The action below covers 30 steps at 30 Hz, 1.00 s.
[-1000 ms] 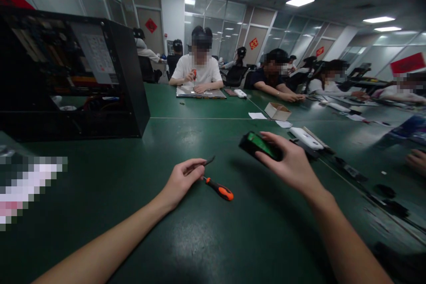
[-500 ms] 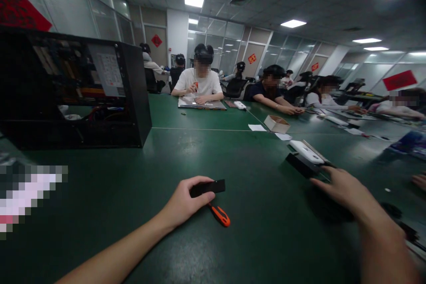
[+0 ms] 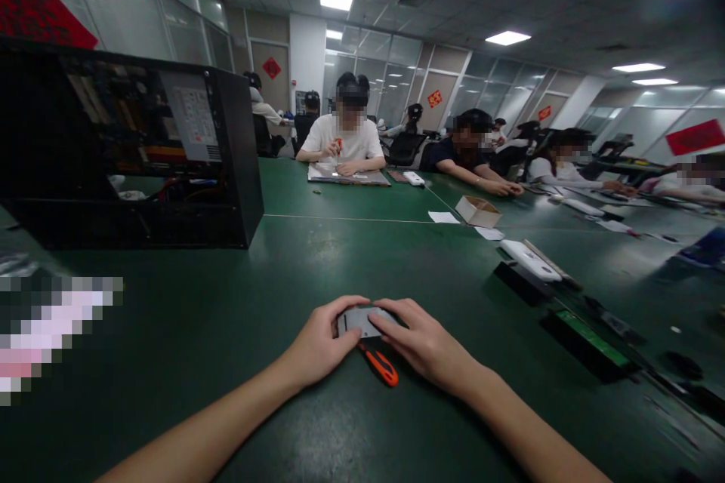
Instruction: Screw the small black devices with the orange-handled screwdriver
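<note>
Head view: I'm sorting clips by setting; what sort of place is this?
Probably an electronics workshop: an open computer case, a green circuit board and an orange screwdriver are on the table.

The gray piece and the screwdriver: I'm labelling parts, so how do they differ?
The gray piece looks broad and plain; the screwdriver looks slim, orange with black. The left hand and right hand hold the gray piece, but neither grips the screwdriver where it shows. Both are close together.
</note>
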{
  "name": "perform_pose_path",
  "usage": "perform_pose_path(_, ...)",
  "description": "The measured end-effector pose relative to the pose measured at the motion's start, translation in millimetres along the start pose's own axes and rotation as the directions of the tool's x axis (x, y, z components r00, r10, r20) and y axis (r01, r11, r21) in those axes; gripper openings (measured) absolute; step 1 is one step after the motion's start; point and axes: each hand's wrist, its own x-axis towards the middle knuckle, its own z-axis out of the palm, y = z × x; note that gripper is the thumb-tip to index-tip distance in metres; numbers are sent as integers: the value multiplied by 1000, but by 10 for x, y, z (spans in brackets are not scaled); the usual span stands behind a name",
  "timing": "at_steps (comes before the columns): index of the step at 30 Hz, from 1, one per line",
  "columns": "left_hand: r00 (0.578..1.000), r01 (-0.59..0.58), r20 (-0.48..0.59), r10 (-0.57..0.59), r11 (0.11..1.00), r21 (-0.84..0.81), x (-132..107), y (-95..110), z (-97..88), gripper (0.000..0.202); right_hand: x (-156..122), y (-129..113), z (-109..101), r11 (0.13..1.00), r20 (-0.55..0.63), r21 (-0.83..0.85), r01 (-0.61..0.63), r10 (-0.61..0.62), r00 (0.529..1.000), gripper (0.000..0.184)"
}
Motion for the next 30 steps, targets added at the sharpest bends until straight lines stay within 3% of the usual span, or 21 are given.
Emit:
perform_pose_path(4,991,116,-35,-127,967,-227,50,-75,-27,36,-14,75,-57,996,2,-84,-34,34,999,41)
perform_pose_path(11,988,156,62,-145,954,-255,41,-98,13,39,116,-149,35,993,-56,-109,44,-51,997,34)
perform_pose_path(15,990,139,61,-128,955,-261,31,-95,21,40,38,-109,-95,978,-37,-202,44,-52,998,33)
perform_pose_path(17,992,127,44,-119,958,-256,30,-90,16,39,-178,65,-305,965,-46,-255,-54,43,998,35)
perform_pose_path(19,992,123,47,-116,965,-231,31,-83,13,35,-539,325,-607,920,-113,-314,-237,212,971,37)
perform_pose_path(22,992,120,59,-112,978,-170,36,-70,12,27,-1231,727,-1097,733,-260,-449,-510,439,860,44)
perform_pose_path(24,993,113,55,-106,984,-135,39,-60,13,25,-1635,911,-1328,562,-317,-520,-643,572,756,51)
perform_pose_path(26,993,106,53,-101,988,-109,39,-47,14,23,-1894,1010,-1419,475,-341,-550,-687,623,704,53)
perform_pose_path(30,994,96,54,-92,993,-68,28,-15,13,22,-2050,1071,-1257,460,-344,-567,-684,622,703,53)
